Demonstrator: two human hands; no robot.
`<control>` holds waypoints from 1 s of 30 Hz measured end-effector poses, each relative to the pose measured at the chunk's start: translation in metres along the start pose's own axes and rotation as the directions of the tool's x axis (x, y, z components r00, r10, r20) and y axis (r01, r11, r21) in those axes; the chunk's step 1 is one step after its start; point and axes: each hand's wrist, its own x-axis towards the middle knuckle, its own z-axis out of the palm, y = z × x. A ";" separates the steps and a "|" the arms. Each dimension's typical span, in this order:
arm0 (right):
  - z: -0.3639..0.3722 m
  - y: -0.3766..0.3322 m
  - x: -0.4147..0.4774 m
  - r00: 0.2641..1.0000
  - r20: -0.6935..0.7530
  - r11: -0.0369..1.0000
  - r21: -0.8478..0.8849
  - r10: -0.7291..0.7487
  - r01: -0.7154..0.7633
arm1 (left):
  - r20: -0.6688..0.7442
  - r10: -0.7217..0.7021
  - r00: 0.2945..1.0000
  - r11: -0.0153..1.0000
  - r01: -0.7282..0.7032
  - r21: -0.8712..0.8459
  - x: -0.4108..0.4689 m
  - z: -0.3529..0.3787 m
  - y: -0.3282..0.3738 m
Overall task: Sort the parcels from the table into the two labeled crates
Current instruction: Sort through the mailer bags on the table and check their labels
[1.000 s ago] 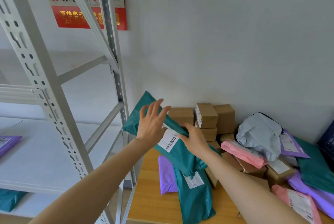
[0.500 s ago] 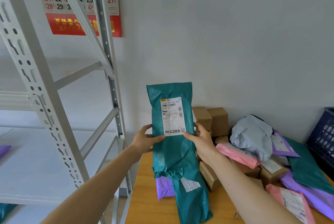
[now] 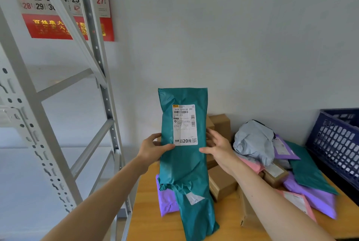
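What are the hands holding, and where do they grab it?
A teal parcel, held upright: the left hand grips its left edge, the right hand its right edge.

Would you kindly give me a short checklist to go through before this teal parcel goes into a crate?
1. Grip: left hand and right hand hold the teal parcel by its side edges: ok.
2. The shipping label faces the camera, upright: ok.
3. Address print on it legible: cannot tell, too small.
4. The blue crate is in sight, far right: ok.
5. That crate's own label visible: not ok.
6. The second crate in sight: not ok.
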 end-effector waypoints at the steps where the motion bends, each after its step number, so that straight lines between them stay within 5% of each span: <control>1: -0.002 0.000 -0.002 1.000 -0.009 1.000 -0.008 -0.001 0.000 | 0.006 0.002 1.000 1.000 -0.002 0.000 0.001 0.002 0.001; 16: -0.083 -0.010 -0.051 0.968 -0.248 0.999 -0.008 0.032 -0.035 | 0.181 0.038 0.983 0.998 -0.048 0.050 0.006 0.095 0.024; 30: -0.275 -0.025 -0.205 0.812 -0.583 1.000 0.002 0.023 -0.027 | 0.548 0.004 0.836 0.992 -0.071 0.101 -0.078 0.325 0.054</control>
